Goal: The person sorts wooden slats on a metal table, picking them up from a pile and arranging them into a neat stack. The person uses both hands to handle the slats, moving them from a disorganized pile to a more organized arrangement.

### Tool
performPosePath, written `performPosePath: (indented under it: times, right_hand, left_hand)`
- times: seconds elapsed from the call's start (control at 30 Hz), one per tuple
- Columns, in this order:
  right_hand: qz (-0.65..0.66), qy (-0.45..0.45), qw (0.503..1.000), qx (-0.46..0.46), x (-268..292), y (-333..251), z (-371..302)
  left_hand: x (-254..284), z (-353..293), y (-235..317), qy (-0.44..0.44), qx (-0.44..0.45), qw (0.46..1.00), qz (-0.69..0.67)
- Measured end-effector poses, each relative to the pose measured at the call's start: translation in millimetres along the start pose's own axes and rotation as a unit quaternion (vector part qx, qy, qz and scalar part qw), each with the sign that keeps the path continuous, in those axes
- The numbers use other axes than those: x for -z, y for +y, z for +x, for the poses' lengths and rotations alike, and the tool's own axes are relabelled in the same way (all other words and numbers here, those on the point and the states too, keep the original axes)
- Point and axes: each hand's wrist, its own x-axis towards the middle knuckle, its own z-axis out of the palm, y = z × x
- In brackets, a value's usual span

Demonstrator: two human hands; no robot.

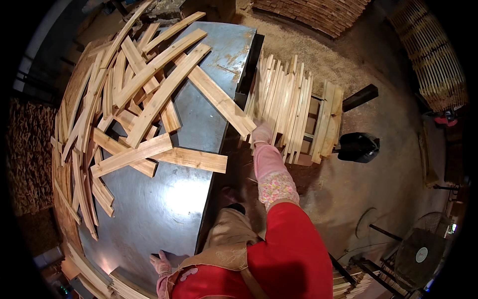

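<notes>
My right hand (261, 134), in a pink glove and sleeve, reaches forward and is closed on the near end of a flat wooden board (219, 99). The board's far end lies on the metal tabletop (172, 207) by the heap, and its near end sticks out past the table's right edge. Low in the picture, my left hand (160, 263) rests on the metal top with its fingers stretched out, holding nothing I can see. A loose heap of wooden boards (159, 104) lies crisscross over the table's far and left parts.
Right of the table stands a stack of wooden strips (284, 99), with wider planks (327, 122) at its right side. A black object (358, 147) is on the floor beyond it. A fan (418, 254) stands at the lower right. More stacked wood (313, 15) sits at the back.
</notes>
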Motion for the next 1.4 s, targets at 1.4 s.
performPosePath:
  times: [1.4]
  right_hand:
    - [-0.261,-0.339,0.298,0.853,-241,-344,-975]
  left_hand:
    - [-50,-78,-390,0.315,0.195,0.892,-0.260]
